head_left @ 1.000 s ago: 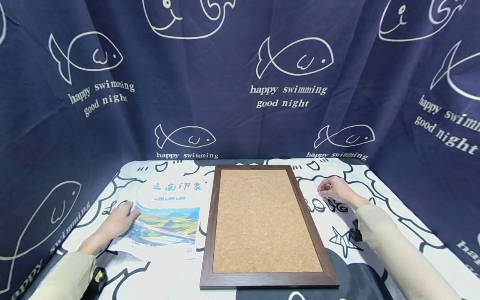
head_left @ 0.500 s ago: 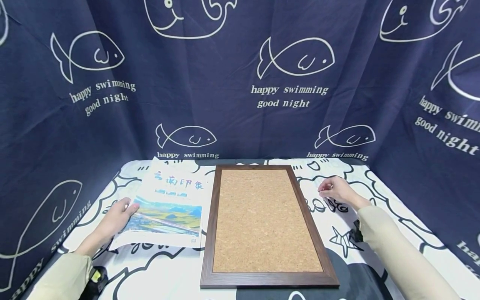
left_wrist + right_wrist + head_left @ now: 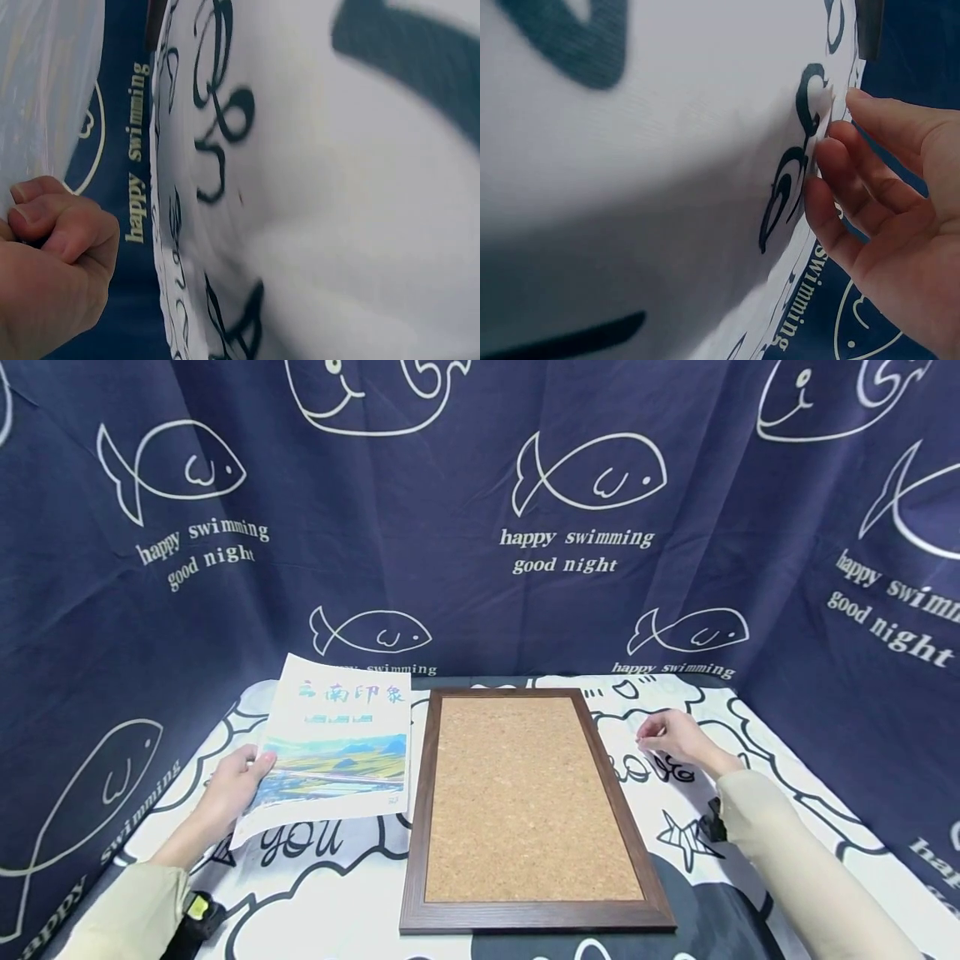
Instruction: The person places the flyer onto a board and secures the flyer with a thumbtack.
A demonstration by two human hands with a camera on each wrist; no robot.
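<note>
In the head view my left hand [image 3: 236, 785] pinches the left edge of a paper poster [image 3: 337, 710]. Coloured Chinese characters run across its top, with a landscape picture below. The sheet is raised and its lower left corner curls. Seen from the left wrist, the fingers of the left hand [image 3: 64, 247] are curled at the edge of the pale poster [image 3: 49, 82]. My right hand [image 3: 675, 739] is low over the cloth on the right, thumb and fingertips close together. A small pale thing [image 3: 828, 97] shows at those fingertips; I cannot tell its kind.
A cork board [image 3: 532, 802] in a dark brown wooden frame [image 3: 540, 917] lies between the hands. Beneath it is a white tablecloth [image 3: 337, 902] with black doodles. A navy curtain [image 3: 465, 560] with white fish drawings stands behind and at both sides.
My left hand has raised the poster off the cloth and tilted it upward, its top edge now overlapping the curtain in the head view. My right hand has hardly moved.
</note>
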